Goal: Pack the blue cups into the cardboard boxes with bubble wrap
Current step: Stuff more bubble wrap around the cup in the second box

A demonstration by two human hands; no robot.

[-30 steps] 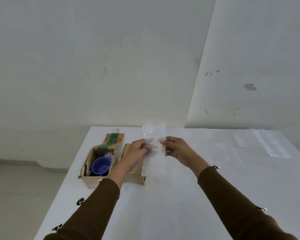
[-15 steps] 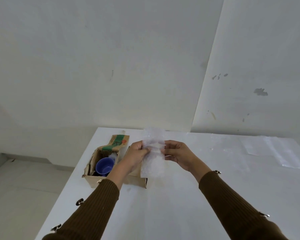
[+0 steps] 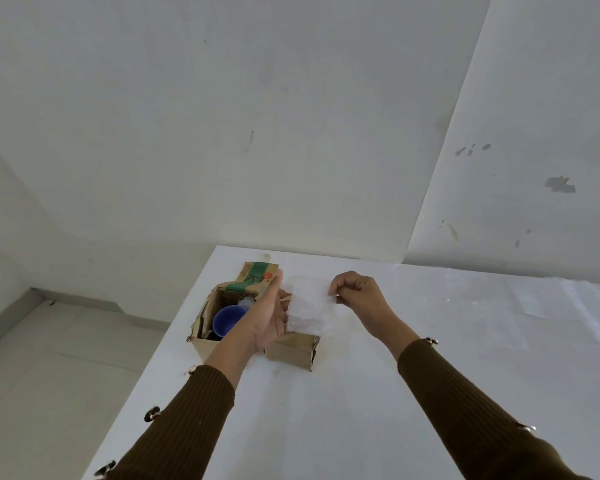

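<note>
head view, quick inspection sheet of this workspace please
surface: white table, boxes near its far left corner.
job's things: blue cup inside the left cardboard box, flaps open; second cardboard box beside it, contents hidden; bubble wrap held above the second box.
clutter: clear plastic sheet lying flat at the table's right.
grippers: left hand flat, fingers straight at the wrap's left edge; right hand pinches its upper right edge.
cables: nothing seen.
surroundings: plain white walls, pale floor at left.

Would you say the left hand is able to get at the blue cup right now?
Probably yes: the left hand hovers flat beside the blue cup, whose cardboard box stands open; the right hand pinches the bubble wrap.
</note>
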